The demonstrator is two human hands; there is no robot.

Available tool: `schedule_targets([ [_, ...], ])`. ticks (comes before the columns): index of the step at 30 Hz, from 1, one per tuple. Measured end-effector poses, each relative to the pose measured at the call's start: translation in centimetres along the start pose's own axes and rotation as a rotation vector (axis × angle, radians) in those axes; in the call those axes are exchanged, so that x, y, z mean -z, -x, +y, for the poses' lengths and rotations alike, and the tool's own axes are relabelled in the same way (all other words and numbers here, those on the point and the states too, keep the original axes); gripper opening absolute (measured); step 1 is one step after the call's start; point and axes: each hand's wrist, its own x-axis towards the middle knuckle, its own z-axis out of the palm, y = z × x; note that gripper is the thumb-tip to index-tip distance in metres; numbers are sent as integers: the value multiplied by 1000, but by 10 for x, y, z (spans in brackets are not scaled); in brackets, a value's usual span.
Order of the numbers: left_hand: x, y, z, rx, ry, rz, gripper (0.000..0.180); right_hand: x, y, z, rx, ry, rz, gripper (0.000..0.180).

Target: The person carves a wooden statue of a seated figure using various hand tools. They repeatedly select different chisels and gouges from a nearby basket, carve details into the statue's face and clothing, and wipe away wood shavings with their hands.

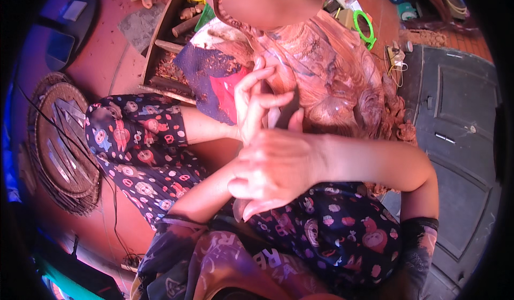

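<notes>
A large reddish-brown wood carving [337, 69] with swirling cut grain lies in front of my knees. My right hand [278, 166] is closed round the handle of a carving chisel [239, 210], its rounded brown end showing below my fist. Just beyond it, my left hand [256, 99] curls its fingers about the grey blade part, close to the carving's near side. My right forearm crosses over the left wrist. The cutting tip is hidden by fingers and wood.
At the left, a round woven stand [63, 134] holds several metal blades. A wooden tray [163, 48] of shavings and tools sits far left of the carving. A bright green ring [364, 29] lies beyond it. On the right is a grey panelled door-like board [450, 139]. Cables run across the floor.
</notes>
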Motion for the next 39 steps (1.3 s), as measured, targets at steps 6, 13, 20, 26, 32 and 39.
schedule_targets([
  [6,13,3,10,-289,149,-154,18,-9,-1,-48,5,418,111,17],
  [13,39,-15,31,-88,328,-611,26,20,1,-51,140,394,272,45],
  [20,54,-27,64,180,218,-847,33,52,7,-43,201,807,59,33],
  [26,77,-41,99,355,-82,-909,42,82,5,-59,-10,904,123,41],
  [32,219,-94,115,91,-705,26,35,92,4,-70,-99,918,123,34],
  [39,435,-71,70,491,-1564,221,41,58,18,-82,-188,592,-54,38],
])
